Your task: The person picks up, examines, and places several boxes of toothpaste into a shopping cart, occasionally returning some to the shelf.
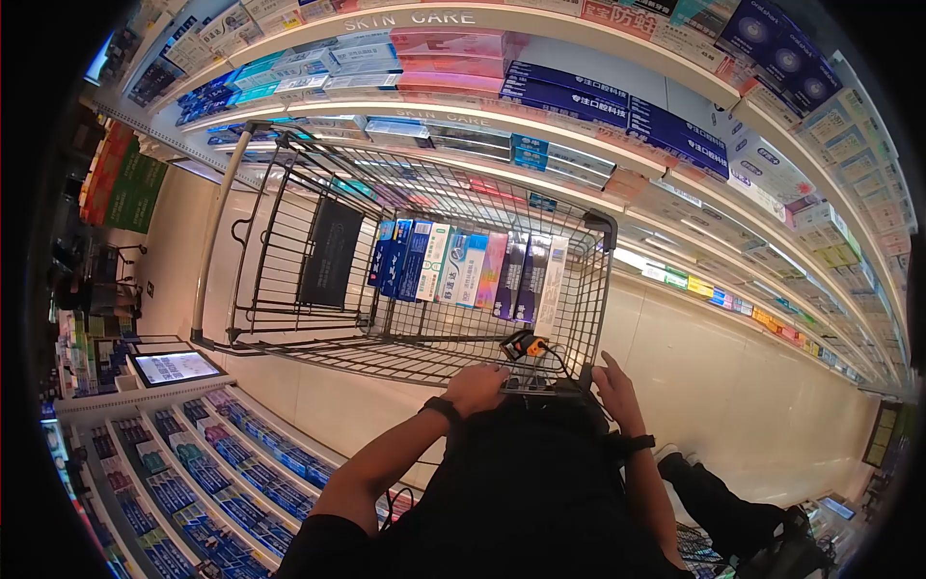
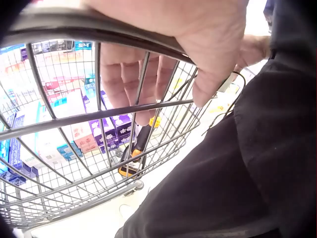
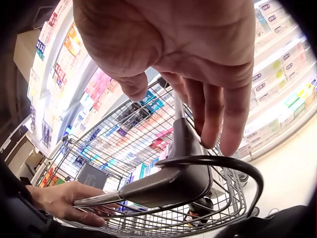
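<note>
A wire shopping cart stands right in front of me. My left hand grips its near rim; in the left wrist view the fingers hang over to the inside and the thumb stays outside. My right hand hovers by the cart's dark plastic corner piece, its fingers extended and holding nothing. Inside the cart, a row of narrow upright boxes in blue, white, pink and purple stands side by side. A black and orange device with a cable lies near the cart's close side.
Lit shelves of boxed goods run along the cart's far side and curve round to the right. At the lower left is a sloped display of packages, with a screen at its end. Another person's dark-clothed leg shows at lower right.
</note>
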A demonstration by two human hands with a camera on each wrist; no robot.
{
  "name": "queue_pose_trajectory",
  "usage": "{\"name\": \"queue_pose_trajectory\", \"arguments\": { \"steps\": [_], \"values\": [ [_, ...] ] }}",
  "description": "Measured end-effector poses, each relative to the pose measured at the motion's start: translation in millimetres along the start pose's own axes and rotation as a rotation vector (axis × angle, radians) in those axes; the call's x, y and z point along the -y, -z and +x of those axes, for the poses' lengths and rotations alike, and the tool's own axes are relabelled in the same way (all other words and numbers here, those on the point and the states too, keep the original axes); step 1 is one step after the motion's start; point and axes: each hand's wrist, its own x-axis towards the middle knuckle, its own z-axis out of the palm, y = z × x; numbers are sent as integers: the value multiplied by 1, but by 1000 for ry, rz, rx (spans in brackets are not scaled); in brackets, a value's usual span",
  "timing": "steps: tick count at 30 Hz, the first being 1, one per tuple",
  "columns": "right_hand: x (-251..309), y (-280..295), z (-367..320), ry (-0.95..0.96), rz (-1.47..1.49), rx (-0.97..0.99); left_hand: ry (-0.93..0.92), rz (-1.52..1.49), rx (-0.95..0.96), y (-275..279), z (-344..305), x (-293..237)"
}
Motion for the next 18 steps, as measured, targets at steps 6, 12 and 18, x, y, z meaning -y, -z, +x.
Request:
{"name": "queue_pose_trajectory", "arguments": {
  "steps": [6,12,18],
  "values": [
    [-18,-17,29,153,-119,-18,125,11,105,3,3,-4],
    [-30,-32,29,146,-203,-102,21,-61,35,5,-1,0],
    [-28,-42,32,-28,-251,-178,-260,-135,-126,-1,-17,29]
  ]
}}
